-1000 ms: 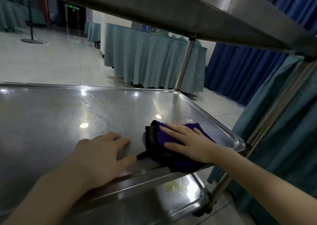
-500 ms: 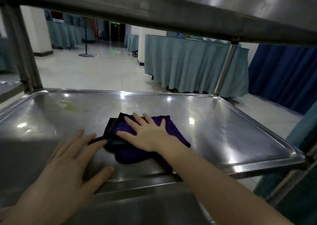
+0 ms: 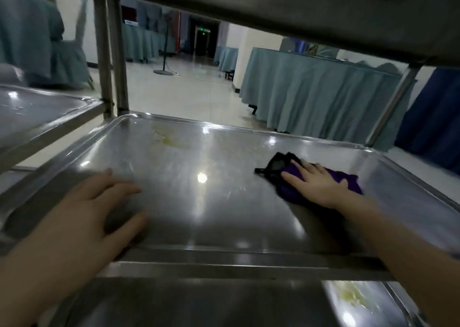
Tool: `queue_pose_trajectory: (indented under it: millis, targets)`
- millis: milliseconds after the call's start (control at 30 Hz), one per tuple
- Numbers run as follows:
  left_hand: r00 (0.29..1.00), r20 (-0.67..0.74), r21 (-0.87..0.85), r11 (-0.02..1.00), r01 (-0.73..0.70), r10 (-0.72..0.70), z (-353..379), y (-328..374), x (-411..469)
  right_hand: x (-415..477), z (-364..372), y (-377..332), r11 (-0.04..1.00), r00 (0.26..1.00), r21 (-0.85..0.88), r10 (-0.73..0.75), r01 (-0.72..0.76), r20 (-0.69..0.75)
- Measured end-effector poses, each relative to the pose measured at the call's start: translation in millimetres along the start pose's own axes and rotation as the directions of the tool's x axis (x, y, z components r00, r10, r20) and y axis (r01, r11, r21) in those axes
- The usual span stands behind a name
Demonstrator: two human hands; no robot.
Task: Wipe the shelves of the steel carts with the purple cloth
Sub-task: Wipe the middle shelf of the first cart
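On the middle shelf [image 3: 199,214] of the steel cart, the purple cloth [image 3: 353,181] lies flat, directly beneath the right hand [image 3: 316,184]. That hand's fingers [image 3: 293,177] are straight and spread and press down on the fabric. They curl round nothing, so the cloth is pinned, not gripped. The cloth's long axis runs roughly side to side: a black corner juts out beyond the fingertips to their left, and the purple tail trails behind the palm to its right. The left hand [image 3: 99,209] rests flat on the bare steel by the near rim, fingers loosely extended and holding nothing, well apart from the cloth. A yellowish smear [image 3: 171,140] sits beyond and to the left of the right fingers, near the far rim. The left hand is the nearer of the two to it, but only the right has the cloth, so the coming stroke is judged to run forward and leftward. Half a second earlier the cloth and right hand sat mid-shelf, just beside the left fingertips. They have since travelled right, while the left hand has stayed braced near the rim. Similar residue [image 3: 348,299] shows on the lower shelf [image 3: 224,301], not yet wiped.
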State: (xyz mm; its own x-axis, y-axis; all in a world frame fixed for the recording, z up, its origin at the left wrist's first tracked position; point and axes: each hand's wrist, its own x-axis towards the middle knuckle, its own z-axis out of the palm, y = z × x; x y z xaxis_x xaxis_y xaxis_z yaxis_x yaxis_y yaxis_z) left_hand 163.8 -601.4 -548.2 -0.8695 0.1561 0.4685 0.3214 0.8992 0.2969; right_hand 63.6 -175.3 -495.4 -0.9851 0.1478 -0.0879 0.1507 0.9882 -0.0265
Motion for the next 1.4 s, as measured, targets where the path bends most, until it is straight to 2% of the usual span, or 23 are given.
queue_pose_trajectory:
  millis: [67,133,200,267,333,467,600,733,800,1000,1167,1300,1400]
  targets:
    - [0.999,-0.014,-0.059,0.997,0.050,-0.051,-9,21,2,3,9,-70,0.986,0.987,0.049,-0.162,0.162,-0.013]
    - [0.994,-0.034,-0.072,0.993,0.097,-0.100,-11,29,3,2,22,-153,0.939,0.939,0.029,-0.343,0.343,-0.005]
    - [0.990,-0.022,-0.043,0.989,0.139,-0.140,-12,33,3,-1,24,-215,0.889,0.890,0.034,-0.456,0.456,0.010]
    - [0.987,-0.016,-0.047,0.986,0.162,-0.163,-16,36,2,-6,24,-242,0.845,0.845,0.031,-0.535,0.534,0.017]
    - [0.989,-0.007,-0.043,0.988,0.148,-0.149,-18,35,0,-7,22,-232,0.824,0.824,0.041,-0.566,0.565,0.029]
    - [0.994,0.017,-0.080,0.990,0.113,-0.112,-23,30,-5,-14,11,-152,0.872,0.872,-0.028,-0.487,0.488,0.047]
    - [0.989,-0.005,-0.096,0.985,0.144,-0.145,-41,-2,-2,-29,2,-70,0.964,0.962,-0.021,-0.265,0.266,0.062]
    - [0.973,-0.077,0.034,0.974,0.222,-0.219,-43,-22,-5,-22,4,-80,0.977,0.977,-0.034,-0.208,0.210,0.054]
    - [0.960,-0.089,0.007,0.963,0.268,-0.266,-39,-17,-5,-13,7,-108,0.972,0.971,0.000,-0.236,0.236,0.031]
    - [0.948,-0.114,-0.105,0.953,0.285,-0.297,-38,-15,-3,8,22,-246,0.873,0.873,0.009,-0.488,0.488,0.002]
    - [0.949,-0.130,-0.171,0.949,0.263,-0.287,-39,-15,-3,-1,21,-349,0.790,0.788,0.026,-0.613,0.613,0.055]
    - [0.935,-0.139,-0.227,0.930,0.290,-0.326,-38,-14,-1,-26,15,-348,0.761,0.759,0.016,-0.648,0.648,0.060]
    - [0.932,-0.158,-0.251,0.926,0.282,-0.327,-38,-16,-1,-63,32,-323,0.601,0.601,-0.005,-0.799,0.800,0.010]
